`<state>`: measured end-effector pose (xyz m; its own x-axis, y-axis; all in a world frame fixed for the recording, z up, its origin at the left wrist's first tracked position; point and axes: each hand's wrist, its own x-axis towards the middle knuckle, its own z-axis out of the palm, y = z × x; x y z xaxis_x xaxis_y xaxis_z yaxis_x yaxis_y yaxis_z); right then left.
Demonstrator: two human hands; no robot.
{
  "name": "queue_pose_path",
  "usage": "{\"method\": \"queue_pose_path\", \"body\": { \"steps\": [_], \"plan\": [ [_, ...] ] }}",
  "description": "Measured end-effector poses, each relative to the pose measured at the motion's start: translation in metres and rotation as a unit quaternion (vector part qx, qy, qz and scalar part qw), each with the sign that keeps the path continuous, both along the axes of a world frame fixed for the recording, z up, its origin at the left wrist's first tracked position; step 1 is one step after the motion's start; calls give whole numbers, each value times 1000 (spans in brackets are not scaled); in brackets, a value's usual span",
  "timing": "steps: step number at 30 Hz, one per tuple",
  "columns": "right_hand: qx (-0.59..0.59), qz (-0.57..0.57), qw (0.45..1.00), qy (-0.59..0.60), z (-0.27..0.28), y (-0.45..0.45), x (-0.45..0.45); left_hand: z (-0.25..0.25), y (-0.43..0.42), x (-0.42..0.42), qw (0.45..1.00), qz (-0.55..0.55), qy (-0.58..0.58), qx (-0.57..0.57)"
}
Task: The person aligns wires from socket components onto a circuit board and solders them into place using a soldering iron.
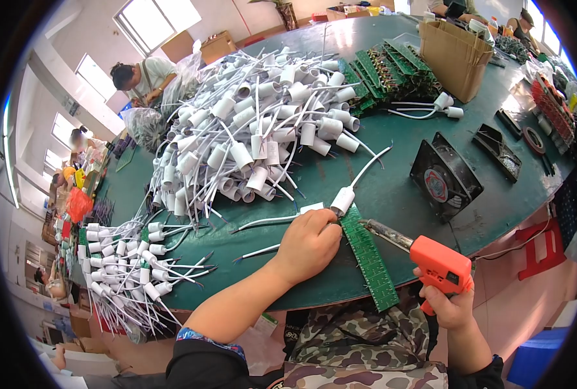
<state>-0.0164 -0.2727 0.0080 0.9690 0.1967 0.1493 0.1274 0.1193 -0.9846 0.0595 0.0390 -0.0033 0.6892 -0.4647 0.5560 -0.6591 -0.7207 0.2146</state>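
Note:
My left hand (309, 241) is closed with its fingertips pinched at the lower end of a white plastic cylinder with a cable (343, 200). That cylinder meets the top end of a green circuit board panel (370, 260), which lies at the table's near edge and sticks out over it. Beside the left hand lie another white cylinder (312, 208) and loose cable ends. My right hand (453, 305) grips an orange soldering gun (438, 262). Its metal tip points left, close to the upper part of the panel; whether it touches cannot be made out.
A large heap of white cabled cylinders (249, 123) covers the table's (392, 168) far middle; a smaller group (123, 259) lies left. Behind stand stacked circuit boards (392, 71) and a cardboard box (455, 59). A black fan (445, 178) stands right. Other people sit farther off.

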Motion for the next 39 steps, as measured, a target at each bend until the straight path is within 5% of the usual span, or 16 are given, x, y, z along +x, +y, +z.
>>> {"method": "queue_pose_path", "body": {
  "steps": [15,21,39],
  "plan": [
    [10,2,1000,21,-1,2,0,7,-4,2,999,1,21,-34],
    [-50,55,994,-80,-18,-4,8,4,-7,3,1000,18,-4,-25],
    [-35,35,999,4,-12,12,5,3,-7,4,1000,14,-12,-23]
  ]
}}
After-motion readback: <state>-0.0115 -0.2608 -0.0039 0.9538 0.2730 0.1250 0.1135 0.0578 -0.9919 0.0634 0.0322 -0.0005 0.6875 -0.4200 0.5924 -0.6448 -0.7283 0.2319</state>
